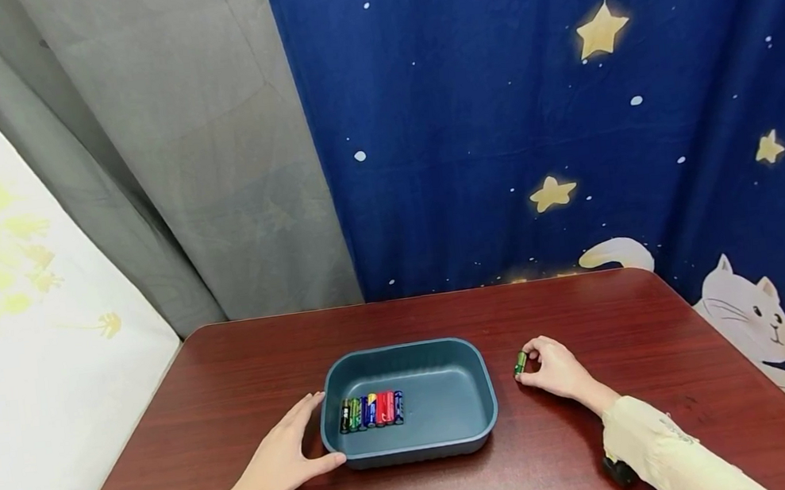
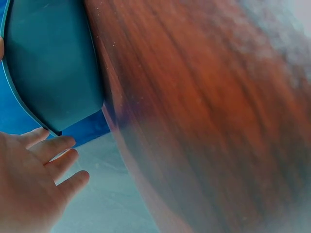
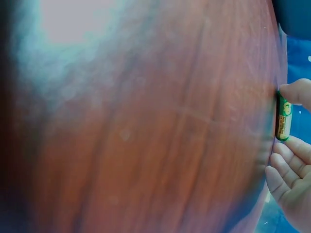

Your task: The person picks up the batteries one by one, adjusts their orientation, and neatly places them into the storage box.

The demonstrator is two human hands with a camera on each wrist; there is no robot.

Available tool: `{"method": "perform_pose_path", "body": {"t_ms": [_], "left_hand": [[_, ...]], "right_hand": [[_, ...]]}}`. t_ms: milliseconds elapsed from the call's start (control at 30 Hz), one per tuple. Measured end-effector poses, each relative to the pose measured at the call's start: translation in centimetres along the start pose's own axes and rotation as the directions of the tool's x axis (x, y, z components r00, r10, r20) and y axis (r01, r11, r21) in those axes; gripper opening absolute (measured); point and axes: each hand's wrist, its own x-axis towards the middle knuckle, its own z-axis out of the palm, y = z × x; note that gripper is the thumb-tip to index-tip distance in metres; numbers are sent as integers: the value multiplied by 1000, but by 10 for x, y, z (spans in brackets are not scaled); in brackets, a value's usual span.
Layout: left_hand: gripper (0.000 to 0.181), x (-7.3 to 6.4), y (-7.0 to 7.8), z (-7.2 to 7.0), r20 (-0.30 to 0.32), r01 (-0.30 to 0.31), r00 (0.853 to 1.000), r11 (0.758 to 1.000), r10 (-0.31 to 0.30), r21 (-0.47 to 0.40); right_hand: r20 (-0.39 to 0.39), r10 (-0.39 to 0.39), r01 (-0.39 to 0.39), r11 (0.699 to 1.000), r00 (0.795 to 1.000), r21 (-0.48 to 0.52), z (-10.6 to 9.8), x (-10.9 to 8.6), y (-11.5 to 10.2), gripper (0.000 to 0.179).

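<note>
A dark blue-green rectangular tray (image 1: 446, 409) sits on the table. Along its left side lies a row of several batteries (image 1: 372, 411), side by side, in black, green, blue and red. My left hand (image 1: 282, 458) rests at the tray's left end, its thumb at the near corner and its fingers stretched toward the far one. In the left wrist view, those straight fingers (image 2: 59, 142) touch the tray's rim. To the right of the tray, my right hand (image 1: 560, 371) pinches a green battery (image 3: 284, 119) end to end between thumb and finger, close to the tabletop.
The reddish-brown wooden table (image 1: 248, 372) has rounded far corners. Behind it hang a grey curtain (image 1: 210, 152) and a blue curtain (image 1: 466, 125) with stars and a white cat. A small black object (image 1: 619, 470) shows under the right sleeve.
</note>
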Motion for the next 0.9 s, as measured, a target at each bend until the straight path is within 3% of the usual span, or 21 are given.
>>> {"method": "perform_pose_path", "body": {"t_ms": [233, 500, 733, 900], "left_hand": [[92, 0, -1, 1, 14, 12, 1000, 1000, -12, 1], [92, 0, 0, 0, -11, -11, 1000, 1000, 11, 7], [92, 0, 0, 0, -13, -15, 1000, 1000, 15, 6], [92, 0, 0, 0, -19, -17, 1000, 1000, 17, 12]], "right_hand": [[-3, 21, -20, 1000, 1000, 24, 0, -1, 0, 34], [-47, 12, -9, 997, 999, 81, -10, 3, -13, 32], [-101, -25, 35, 994, 995, 100, -20, 10, -30, 32], [-176, -110, 133, 983, 978, 128, -20, 15, -43, 32]]}}
